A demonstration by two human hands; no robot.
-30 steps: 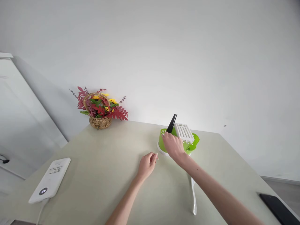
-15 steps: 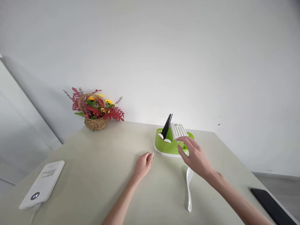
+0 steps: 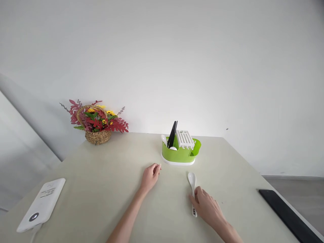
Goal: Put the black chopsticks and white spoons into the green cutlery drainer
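A white spoon point(image 3: 192, 179) lies along the table with its bowl pointing away from me and dark marks near the handle's end. My right hand point(image 3: 208, 206) is closed on the middle of its handle, thumb on the left side. My left hand point(image 3: 150, 177) rests on the table with fingers curled in, and nothing shows in it. Just beyond it stands a green cutlery holder point(image 3: 177, 156) on a white base. Black chopsticks point(image 3: 172, 134) and white spoons point(image 3: 164, 139) stand in its left part. A white slotted piece point(image 3: 185, 139) sits tilted on its top.
A wicker basket point(image 3: 98, 137) of artificial red and yellow flowers stands at the back left by the wall. A white power bank point(image 3: 43, 204) with a cable lies at the left. Along the right table edge lies a black phone point(image 3: 286, 211).
My right hand has moved from the cutlery holder down to the spoon and closed on its handle. The spoon now shows its marked handle end. My left hand stays resting; the view has shifted slightly.
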